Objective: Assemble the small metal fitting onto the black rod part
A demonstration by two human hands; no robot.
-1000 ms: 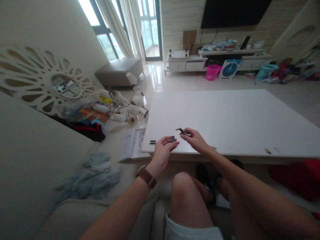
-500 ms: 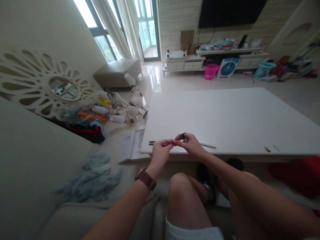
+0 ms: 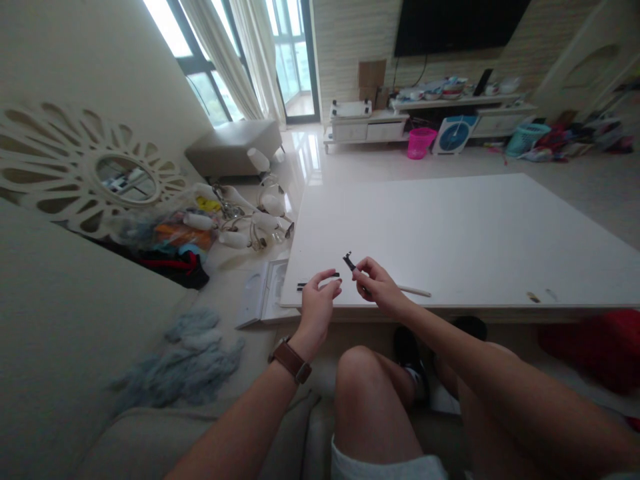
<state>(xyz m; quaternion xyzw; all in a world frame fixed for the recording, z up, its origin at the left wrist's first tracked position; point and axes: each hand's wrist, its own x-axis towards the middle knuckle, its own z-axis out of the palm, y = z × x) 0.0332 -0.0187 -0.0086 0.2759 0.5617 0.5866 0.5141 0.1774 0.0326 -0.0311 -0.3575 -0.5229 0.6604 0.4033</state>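
Over the near edge of the white table (image 3: 440,233), my left hand (image 3: 320,297) has its thumb and forefinger bent around a small black piece (image 3: 336,275), which shows at the fingertips. A brown-strapped watch is on that wrist. To its right, my right hand (image 3: 375,283) grips a slim dark tool (image 3: 349,261) with a notched end that points up and left; its exact kind is unclear. Short black strips (image 3: 301,287) lie left of my left hand. A pale stick (image 3: 415,291) rests on the table beside my right hand, partly hidden behind it.
An open white box (image 3: 273,287) stands on the floor against the table's left end. Beyond it lies a lamp with white shades (image 3: 265,220). Small brown and clear bits (image 3: 534,297) sit near the table's right front edge. My knees are below the table edge.
My hands, touching at the fingertips before, have come apart. The right hand has turned the dark tool so its notched end points up and left; the black piece now shows at my left fingertips.
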